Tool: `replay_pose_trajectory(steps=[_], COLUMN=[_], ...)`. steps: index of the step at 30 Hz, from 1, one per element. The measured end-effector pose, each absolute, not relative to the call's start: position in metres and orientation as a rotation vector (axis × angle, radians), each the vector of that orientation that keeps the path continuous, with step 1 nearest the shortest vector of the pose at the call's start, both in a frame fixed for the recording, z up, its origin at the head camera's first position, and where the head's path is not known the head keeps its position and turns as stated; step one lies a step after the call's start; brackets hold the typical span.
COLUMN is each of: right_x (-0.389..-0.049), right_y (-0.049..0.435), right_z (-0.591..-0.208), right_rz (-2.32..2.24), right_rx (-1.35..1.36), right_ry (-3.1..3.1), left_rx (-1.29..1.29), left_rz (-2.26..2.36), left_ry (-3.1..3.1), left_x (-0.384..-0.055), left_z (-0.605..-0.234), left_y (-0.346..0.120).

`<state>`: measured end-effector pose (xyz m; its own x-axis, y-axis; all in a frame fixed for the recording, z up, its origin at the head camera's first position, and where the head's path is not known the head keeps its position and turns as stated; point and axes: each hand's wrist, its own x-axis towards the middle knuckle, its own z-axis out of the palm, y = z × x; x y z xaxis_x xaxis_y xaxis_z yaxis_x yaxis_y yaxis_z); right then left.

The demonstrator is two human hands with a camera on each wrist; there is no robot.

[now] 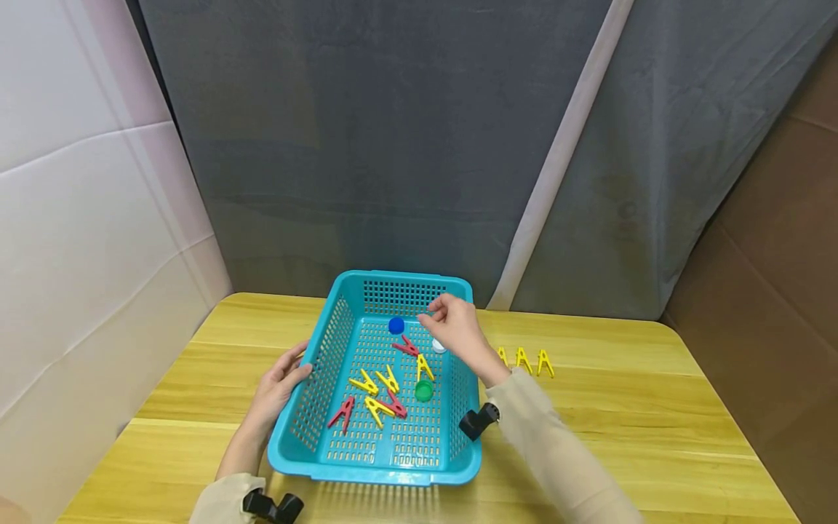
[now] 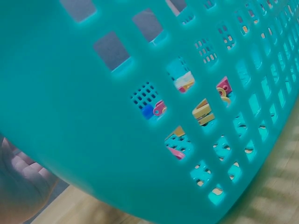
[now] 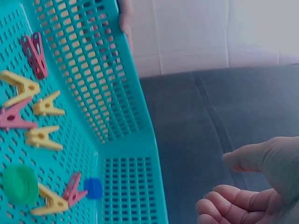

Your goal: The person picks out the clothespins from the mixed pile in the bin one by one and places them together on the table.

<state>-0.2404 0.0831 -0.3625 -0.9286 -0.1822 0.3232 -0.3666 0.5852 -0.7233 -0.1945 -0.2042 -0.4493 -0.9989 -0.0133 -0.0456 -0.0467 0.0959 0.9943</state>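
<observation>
Turquoise basket [image 1: 369, 477] stands on the tabletop [image 1: 628, 415], lengthways before the person, with three red pegs [image 1: 342, 415] and four yellow pegs [image 1: 377, 410] scattered over its perforated floor. No order seems meant among them: they point every way, and some lie against one another. A blue cap [image 1: 396, 325] is near the far end, a green cap [image 1: 423, 391] towards the right side, and a white piece [image 1: 439, 347], perhaps another cap, shows partly beneath the right hand [image 1: 458, 331]. Outside, to the basket's right, three more yellow clips [image 1: 545, 362] make a row; the even spacing looks deliberate, and puts them on the right arm's side.

The left hand [image 1: 278, 386] holds the basket's left rim, thumb over the edge and fingers outside the wall, probably to keep the light basket from sliding. Its forearm comes up from the near left corner. The right forearm reaches across the right wall, wrist bent, so that the hand hangs above the far right of the basket. Its grip is empty and moderately wide: the thumb stands apart from loosely bent fingers, with nothing between them
</observation>
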Motion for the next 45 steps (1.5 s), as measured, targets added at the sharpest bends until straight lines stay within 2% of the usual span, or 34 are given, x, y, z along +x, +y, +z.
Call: replay_pose_trajectory(steps=[15,45], right_x=[-0.235,-0.238], right_y=[0.044,-0.002], right_z=[-0.369,-0.415], right_rz=[1.358,1.516], right_rx=[0.539,0.694], right_ry=[-2.699,-2.933], left_rx=[-0.065,-0.061], left_rz=[2.122,2.118], left_ry=[2.271,2.258], left_x=[-0.196,-0.197], left_z=[-0.45,-0.449], left_y=[-0.205,-0.202])
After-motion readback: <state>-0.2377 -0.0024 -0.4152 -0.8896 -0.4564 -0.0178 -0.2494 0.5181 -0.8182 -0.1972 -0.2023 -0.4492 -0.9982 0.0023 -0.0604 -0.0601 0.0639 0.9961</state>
